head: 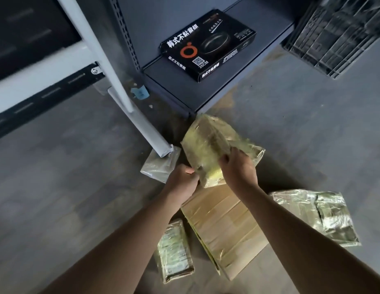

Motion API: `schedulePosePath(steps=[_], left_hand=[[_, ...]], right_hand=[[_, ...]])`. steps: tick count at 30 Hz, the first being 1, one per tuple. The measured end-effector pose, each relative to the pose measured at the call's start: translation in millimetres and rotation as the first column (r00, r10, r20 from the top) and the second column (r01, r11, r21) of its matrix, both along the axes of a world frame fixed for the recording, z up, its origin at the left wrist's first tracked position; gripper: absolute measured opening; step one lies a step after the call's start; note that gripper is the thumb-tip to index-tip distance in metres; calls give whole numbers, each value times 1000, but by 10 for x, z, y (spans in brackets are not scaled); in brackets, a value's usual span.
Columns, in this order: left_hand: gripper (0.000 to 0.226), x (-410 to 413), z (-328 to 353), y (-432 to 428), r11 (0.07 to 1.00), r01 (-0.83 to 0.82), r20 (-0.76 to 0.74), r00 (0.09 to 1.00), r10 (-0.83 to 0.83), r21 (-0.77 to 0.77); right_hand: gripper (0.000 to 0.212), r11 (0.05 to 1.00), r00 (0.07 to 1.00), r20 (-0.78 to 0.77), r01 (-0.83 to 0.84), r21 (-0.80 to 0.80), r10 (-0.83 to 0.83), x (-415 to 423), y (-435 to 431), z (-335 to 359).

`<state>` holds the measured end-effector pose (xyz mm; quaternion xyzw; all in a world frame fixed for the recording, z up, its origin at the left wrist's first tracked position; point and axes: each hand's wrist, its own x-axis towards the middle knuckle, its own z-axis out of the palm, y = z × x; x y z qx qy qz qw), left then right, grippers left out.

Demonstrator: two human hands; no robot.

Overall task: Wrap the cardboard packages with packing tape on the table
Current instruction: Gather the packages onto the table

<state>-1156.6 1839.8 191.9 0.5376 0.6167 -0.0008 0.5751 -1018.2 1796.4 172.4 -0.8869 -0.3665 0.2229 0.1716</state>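
A tape-wrapped cardboard package (208,143) is held tilted above the grey floor in the middle of the head view. My left hand (181,180) grips its lower left edge with the thumb on top. My right hand (238,166) grips its right side, fingers curled over the glossy tape. Below them lies a larger taped carton (225,225). A small wrapped package (176,249) lies to the left of it, and another wrapped package (318,215) to the right. No tape roll is visible.
A pale wrapped package (158,166) lies under the foot of a white metal leg (142,126). A dark shelf (174,88) carries a black frying-pan box (208,45). A dark plastic crate (333,35) stands at the upper right. Grey floor lies on both sides.
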Motion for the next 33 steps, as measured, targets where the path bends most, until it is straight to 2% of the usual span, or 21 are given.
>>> schedulePosePath(steps=[1,3,8,10,11,12,14,15,16,18,20,24,26,30,33], left_hand=[[12,3,120,-15,1000,-31,1,1000,31,-1],[28,-17,338,-37,996,-91,-7,996,91,2],[116,-119,968,-153,958,-280,-80,958,276,-54],[136,-197,1165,-226,924,-370,-65,929,365,-93],[133,-232,1366,-274,915,-386,-38,922,384,-120],[119,-280,1590,-348,912,-382,18,921,389,-150],[64,-385,2027,-519,904,-393,144,898,417,-165],[44,-467,2207,-615,891,-427,173,876,450,-153],[37,-560,2421,-717,876,-466,164,861,481,-124],[32,-758,2816,-921,865,-501,126,856,501,-36],[22,-945,3255,-1119,891,-450,90,892,444,63],[15,-1249,4131,-1435,862,-475,113,880,462,176],[17,-1459,4497,-1511,833,-491,104,870,481,254],[16,-2050,5063,-1557,793,-481,74,868,491,373],[15,-2558,5380,-1629,756,-515,120,849,515,403]], right_hand=[[25,1000,999,-34,-7,5,7,-39,-58,143],[24,1000,997,-79,-14,-10,13,-132,-190,457],[22,996,952,-301,75,48,-57,-280,-554,1149],[17,986,908,-405,148,71,-107,-293,-679,1413],[17,985,884,-451,164,45,-127,-312,-734,1557],[18,986,860,-492,166,14,-138,-346,-792,1690],[25,993,832,-542,117,-34,-117,-422,-903,2005],[32,997,834,-547,47,-68,-77,-460,-958,2204],[40,993,847,-532,-38,-109,-26,-493,-997,2394],[51,955,883,-448,-241,-171,142,-574,-1024,2834],[57,913,879,-374,-375,-162,295,-701,-1012,3293],[65,939,836,-456,-343,-2,305,-1055,-954,4051],[68,923,834,-417,-382,36,362,-1275,-916,4390],[86,882,815,-341,-457,117,468,-1807,-826,4956],[78,835,768,-330,-522,173,548,-2248,-792,5348]])
